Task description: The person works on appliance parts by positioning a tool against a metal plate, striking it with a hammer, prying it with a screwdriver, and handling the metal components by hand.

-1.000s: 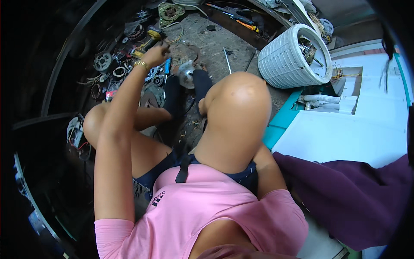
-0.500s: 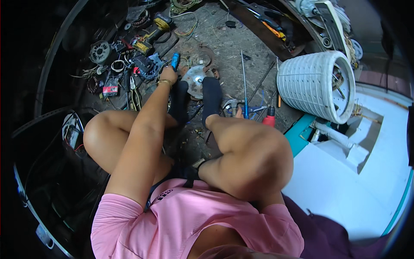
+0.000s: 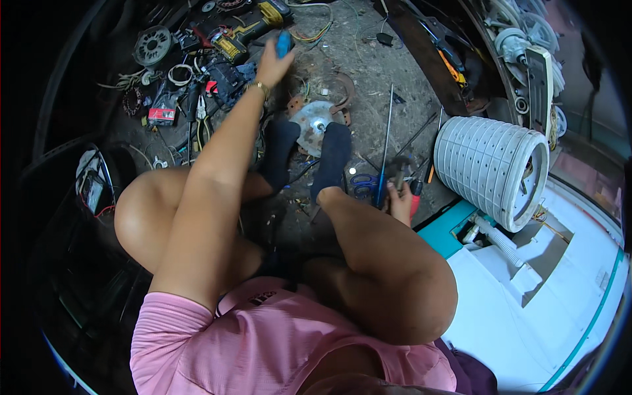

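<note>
My left hand (image 3: 273, 62) is closed on a blue-handled tool (image 3: 284, 44), beside a yellow-and-black drill (image 3: 234, 46). My right hand (image 3: 399, 204), beyond my right shin, grips a blurred metal tool (image 3: 399, 173) that looks like a hammer. It is beside a long blue-handled screwdriver (image 3: 380, 191), blue scissors (image 3: 362, 181) and a red object (image 3: 416, 189). A round metal plate (image 3: 308, 138) with a central hub lies between my dark-socked feet, on rusty metal pieces (image 3: 342, 89).
Pliers (image 3: 201, 118), motor parts (image 3: 153, 46) and wires crowd the left of the grimy floor (image 3: 355, 52). At right lie a perforated white drum (image 3: 484, 168) and white appliance cabinet (image 3: 579, 283). An orange-and-black tool (image 3: 453, 66) and white plastic parts (image 3: 517, 46) line the upper right.
My left hand has picked up the blue tool and moved it up the floor. My right hand has come into view beyond my shin, lifting the metal tool. The view has shifted.
</note>
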Tool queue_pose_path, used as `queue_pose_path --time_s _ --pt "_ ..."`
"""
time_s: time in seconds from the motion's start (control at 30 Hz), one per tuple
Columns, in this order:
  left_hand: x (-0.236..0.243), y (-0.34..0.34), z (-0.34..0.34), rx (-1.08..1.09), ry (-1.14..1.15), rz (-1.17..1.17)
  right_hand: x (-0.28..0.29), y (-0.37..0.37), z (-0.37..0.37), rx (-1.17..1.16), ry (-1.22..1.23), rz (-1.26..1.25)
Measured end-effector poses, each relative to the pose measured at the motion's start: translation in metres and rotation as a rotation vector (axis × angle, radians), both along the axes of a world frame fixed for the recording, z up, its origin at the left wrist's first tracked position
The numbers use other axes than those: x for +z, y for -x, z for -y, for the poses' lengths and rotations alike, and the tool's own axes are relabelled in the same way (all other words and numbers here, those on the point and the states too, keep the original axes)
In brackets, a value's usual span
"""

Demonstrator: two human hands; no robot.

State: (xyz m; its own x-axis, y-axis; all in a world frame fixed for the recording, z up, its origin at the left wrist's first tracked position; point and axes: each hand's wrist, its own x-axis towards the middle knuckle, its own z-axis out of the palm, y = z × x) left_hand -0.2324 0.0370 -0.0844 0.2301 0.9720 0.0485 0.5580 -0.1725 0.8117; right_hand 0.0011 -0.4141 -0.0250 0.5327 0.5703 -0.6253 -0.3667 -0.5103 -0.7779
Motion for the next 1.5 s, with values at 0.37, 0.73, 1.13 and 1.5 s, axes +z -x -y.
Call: queue_pose_path --time_s 0.37,0.73,1.13,1.5 --pt "0.141 -0.092 0.045 -0.478 0.470 0.654 0.083 -0.055 -0.043 -0.057 -0.074 0.203" --pt "0.089 -0.087 0.043 -0.416 0.470 0.649 0.089 -0.046 -0.076 0.044 -0.055 0.220" --pt "0.091 -0.082 0.054 -0.301 0.430 0.750 0.110 -0.059 -0.106 0.137 -0.043 0.314" --pt "0.109 -0.091 0.079 -0.180 0.283 0.736 0.184 -0.108 -0.183 0.657 0.131 0.445"
